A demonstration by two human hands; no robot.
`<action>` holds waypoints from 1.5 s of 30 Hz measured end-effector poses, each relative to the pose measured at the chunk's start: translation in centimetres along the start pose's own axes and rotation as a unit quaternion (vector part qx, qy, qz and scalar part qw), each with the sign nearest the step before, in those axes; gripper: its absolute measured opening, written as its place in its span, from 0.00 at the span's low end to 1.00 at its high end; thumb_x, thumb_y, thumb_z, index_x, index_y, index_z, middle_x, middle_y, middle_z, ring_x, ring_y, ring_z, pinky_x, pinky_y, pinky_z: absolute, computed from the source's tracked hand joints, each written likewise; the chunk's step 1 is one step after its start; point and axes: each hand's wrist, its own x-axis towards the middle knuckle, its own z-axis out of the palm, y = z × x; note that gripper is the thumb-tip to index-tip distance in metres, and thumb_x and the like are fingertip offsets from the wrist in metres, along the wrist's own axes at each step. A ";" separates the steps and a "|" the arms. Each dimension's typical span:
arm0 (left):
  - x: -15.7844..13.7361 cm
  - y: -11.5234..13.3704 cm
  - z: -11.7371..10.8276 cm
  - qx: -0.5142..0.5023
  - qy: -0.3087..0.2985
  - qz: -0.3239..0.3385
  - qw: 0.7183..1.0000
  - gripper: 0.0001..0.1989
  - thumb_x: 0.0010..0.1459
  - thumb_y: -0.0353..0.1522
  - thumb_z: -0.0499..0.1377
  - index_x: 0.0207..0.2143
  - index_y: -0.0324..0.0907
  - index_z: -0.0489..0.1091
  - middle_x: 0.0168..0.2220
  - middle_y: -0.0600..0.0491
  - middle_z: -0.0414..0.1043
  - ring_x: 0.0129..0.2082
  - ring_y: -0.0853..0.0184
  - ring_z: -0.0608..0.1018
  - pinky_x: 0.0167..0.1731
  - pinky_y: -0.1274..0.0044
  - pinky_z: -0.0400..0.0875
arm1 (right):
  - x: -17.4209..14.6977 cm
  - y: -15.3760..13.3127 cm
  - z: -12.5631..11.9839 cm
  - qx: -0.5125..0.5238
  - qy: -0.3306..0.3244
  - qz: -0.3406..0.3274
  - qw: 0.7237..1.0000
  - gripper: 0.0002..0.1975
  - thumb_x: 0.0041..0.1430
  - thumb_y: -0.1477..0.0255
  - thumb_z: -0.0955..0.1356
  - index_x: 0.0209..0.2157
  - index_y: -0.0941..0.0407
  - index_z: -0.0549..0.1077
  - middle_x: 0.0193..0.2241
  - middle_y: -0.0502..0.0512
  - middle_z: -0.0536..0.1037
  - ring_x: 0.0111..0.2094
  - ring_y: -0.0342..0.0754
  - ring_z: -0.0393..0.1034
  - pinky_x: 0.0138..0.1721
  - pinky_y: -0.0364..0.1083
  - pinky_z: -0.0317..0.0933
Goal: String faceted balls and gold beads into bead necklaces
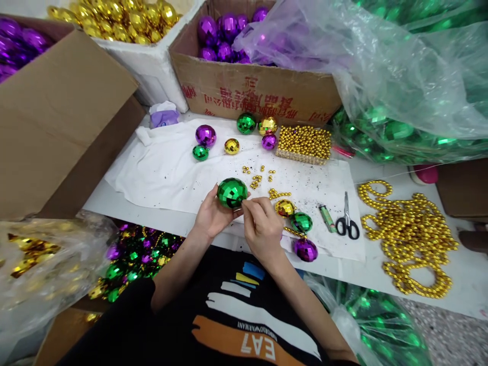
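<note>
My left hand is closed around the underside of a shiny green faceted ball ornament, held above the white cloth. At the ball's right end my right hand makes a pinch; what lies between the fingertips is too small to make out. Just right of that hand sit a gold ball, a green ball and a purple ball, with gold beads beside them. Small loose gold beads lie on the cloth beyond my hands.
A clear box of gold beads stands behind, near several faceted balls. To the right are a green lighter, scissors and gold bead strands. Cardboard boxes and plastic bags of ornaments surround the table.
</note>
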 end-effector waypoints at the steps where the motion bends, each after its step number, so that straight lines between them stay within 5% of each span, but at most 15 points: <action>1: -0.3 0.2 0.0 0.016 -0.007 0.014 1.000 0.23 0.65 0.46 0.53 0.49 0.39 0.74 0.47 0.43 0.78 0.47 0.56 0.79 0.48 0.63 0.74 | -0.1 0.0 -0.2 -0.014 -0.013 0.013 1.000 0.09 0.67 0.78 0.63 0.35 0.57 0.75 0.29 0.54 0.74 0.29 0.42 0.69 0.29 0.41 0.60; 5: -0.7 1.5 -0.1 0.112 0.022 0.127 0.985 0.17 0.65 0.42 0.56 0.49 0.43 0.76 0.53 0.47 0.76 0.52 0.59 0.76 0.51 0.67 0.72 | -0.6 0.6 -0.5 -0.014 -0.071 0.050 0.996 0.12 0.69 0.74 0.62 0.33 0.57 0.75 0.27 0.53 0.73 0.28 0.43 0.67 0.29 0.42 0.58; 8: -0.6 2.9 0.4 0.187 0.039 0.257 0.947 0.15 0.63 0.41 0.59 0.43 0.42 0.79 0.54 0.47 0.76 0.54 0.58 0.75 0.54 0.69 0.71 | -0.1 1.6 -1.2 0.000 -0.128 0.053 0.990 0.11 0.69 0.71 0.62 0.40 0.57 0.77 0.32 0.55 0.77 0.34 0.46 0.71 0.35 0.44 0.62; 12: -1.3 3.7 3.0 0.248 0.031 0.358 0.900 0.11 0.64 0.38 0.59 0.38 0.44 0.80 0.56 0.52 0.74 0.63 0.58 0.68 0.61 0.69 0.65 | 2.5 2.0 -3.1 -0.002 -0.080 0.062 0.995 0.12 0.69 0.70 0.63 0.47 0.56 0.77 0.40 0.59 0.80 0.42 0.52 0.72 0.44 0.51 0.65; 16: -2.5 3.2 6.5 0.172 0.017 0.336 0.926 0.09 0.65 0.34 0.58 0.39 0.46 0.80 0.55 0.54 0.75 0.66 0.55 0.66 0.58 0.64 0.70 | 5.2 0.7 -3.7 0.137 -0.135 0.056 0.980 0.13 0.69 0.68 0.64 0.49 0.53 0.76 0.45 0.56 0.80 0.47 0.50 0.72 0.48 0.51 0.66; 20: -2.9 3.2 8.1 0.133 -0.014 0.339 0.931 0.11 0.66 0.34 0.57 0.44 0.47 0.79 0.55 0.53 0.74 0.65 0.54 0.66 0.57 0.64 0.71 | 5.5 0.5 -2.0 0.328 -0.252 0.144 0.899 0.13 0.67 0.63 0.65 0.39 0.56 0.78 0.31 0.52 0.80 0.36 0.45 0.74 0.39 0.45 0.68; 24: -2.6 4.3 7.3 0.168 -0.048 0.303 0.937 0.13 0.65 0.36 0.58 0.50 0.47 0.76 0.54 0.51 0.75 0.64 0.54 0.68 0.58 0.64 0.69 | 4.8 1.1 -1.2 0.477 -0.211 0.305 0.797 0.11 0.62 0.63 0.69 0.32 0.57 0.75 0.17 0.44 0.67 0.18 0.37 0.57 0.20 0.38 0.50; 28: -1.7 3.8 5.2 0.276 -0.104 0.144 0.945 0.21 0.51 0.28 0.68 0.49 0.46 0.77 0.51 0.49 0.76 0.62 0.53 0.69 0.58 0.66 0.67 | 5.3 0.7 -2.5 0.554 -0.145 0.339 0.746 0.11 0.59 0.62 0.70 0.32 0.56 0.71 0.17 0.42 0.62 0.16 0.36 0.48 0.17 0.39 0.42; 31: -1.0 1.9 3.7 0.430 -0.158 0.077 0.886 0.21 0.39 0.22 0.72 0.39 0.44 0.80 0.44 0.48 0.78 0.55 0.53 0.73 0.59 0.68 0.63 | 6.0 0.4 -4.2 0.558 -0.102 0.325 0.756 0.11 0.60 0.61 0.69 0.32 0.54 0.67 0.18 0.42 0.60 0.17 0.38 0.48 0.17 0.40 0.45; 33: -0.7 0.7 2.8 0.473 -0.147 0.080 0.865 0.18 0.41 0.22 0.72 0.36 0.44 0.81 0.42 0.49 0.78 0.51 0.55 0.74 0.57 0.70 0.63 | 6.1 0.5 -5.3 0.543 -0.069 0.310 0.777 0.11 0.61 0.61 0.68 0.32 0.53 0.65 0.18 0.42 0.57 0.18 0.39 0.47 0.17 0.40 0.46; 37: 0.3 0.3 1.2 0.484 -0.094 0.119 0.862 0.14 0.49 0.24 0.69 0.38 0.45 0.81 0.44 0.50 0.78 0.49 0.60 0.74 0.53 0.75 0.63 | 5.1 1.7 -6.4 0.512 -0.009 0.289 0.809 0.09 0.62 0.63 0.67 0.32 0.52 0.66 0.18 0.43 0.58 0.18 0.40 0.49 0.18 0.40 0.46; 42: 4.5 2.1 -0.5 0.417 -0.088 0.055 0.903 0.05 0.52 0.24 0.66 0.33 0.40 0.80 0.39 0.46 0.78 0.43 0.62 0.75 0.45 0.77 0.66 | 3.1 3.5 -5.5 0.466 -0.008 0.342 0.816 0.09 0.62 0.63 0.68 0.33 0.54 0.68 0.19 0.45 0.63 0.19 0.39 0.52 0.19 0.40 0.46; 45: 7.8 2.0 -1.0 0.474 -0.024 0.155 0.866 0.08 0.50 0.22 0.66 0.28 0.42 0.80 0.33 0.51 0.74 0.36 0.65 0.72 0.42 0.77 0.64 | 2.5 4.2 -4.9 0.466 0.007 0.363 0.807 0.10 0.60 0.63 0.69 0.33 0.54 0.69 0.19 0.45 0.63 0.18 0.39 0.52 0.19 0.40 0.46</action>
